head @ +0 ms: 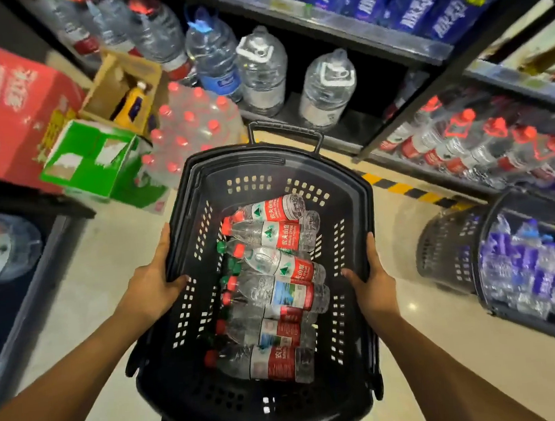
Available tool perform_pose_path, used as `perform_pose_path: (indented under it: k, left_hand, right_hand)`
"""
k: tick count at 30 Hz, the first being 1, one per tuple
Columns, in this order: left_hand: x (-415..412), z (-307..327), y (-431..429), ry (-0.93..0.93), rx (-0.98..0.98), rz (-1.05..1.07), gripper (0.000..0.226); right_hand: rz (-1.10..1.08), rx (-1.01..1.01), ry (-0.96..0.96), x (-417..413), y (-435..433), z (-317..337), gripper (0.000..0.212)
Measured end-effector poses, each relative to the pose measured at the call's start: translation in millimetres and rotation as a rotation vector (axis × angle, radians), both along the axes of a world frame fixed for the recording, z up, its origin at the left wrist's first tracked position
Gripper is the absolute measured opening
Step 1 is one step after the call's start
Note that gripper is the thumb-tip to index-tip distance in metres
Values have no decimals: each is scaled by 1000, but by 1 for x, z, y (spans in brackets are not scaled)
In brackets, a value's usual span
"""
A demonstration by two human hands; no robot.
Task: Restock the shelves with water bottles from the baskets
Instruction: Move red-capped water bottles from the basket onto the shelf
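A black plastic basket (260,165) is held in front of me above the floor. Several water bottles (276,277) with red labels and red caps lie on their sides in it. My left hand (151,285) grips the basket's left rim, thumb inside. My right hand (371,281) grips the right rim the same way. The black shelf unit (399,52) stands ahead, with large water jugs (325,90) on its bottom level. To the right, a lower shelf (475,148) holds rows of red-capped bottles.
A second black basket (449,247) with purple-labelled bottles stands on the floor at the right. A shrink-wrapped pack of red-capped bottles (191,127), a green box (95,160), a red carton (9,107) and an open cardboard box (123,86) crowd the floor at left. Yellow-black tape (406,189) marks the floor.
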State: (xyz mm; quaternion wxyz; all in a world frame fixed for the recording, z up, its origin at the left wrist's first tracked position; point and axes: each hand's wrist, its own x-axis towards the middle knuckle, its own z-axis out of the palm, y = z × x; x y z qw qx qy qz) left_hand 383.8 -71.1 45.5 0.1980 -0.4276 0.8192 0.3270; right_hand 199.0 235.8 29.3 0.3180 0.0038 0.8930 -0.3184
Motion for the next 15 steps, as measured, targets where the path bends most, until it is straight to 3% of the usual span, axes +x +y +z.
perform_pose_path:
  k: [15]
  left_hand:
    - [205,-14,66,69,61,519,104]
  right_hand:
    - [536,24,5,66,-75,2,84]
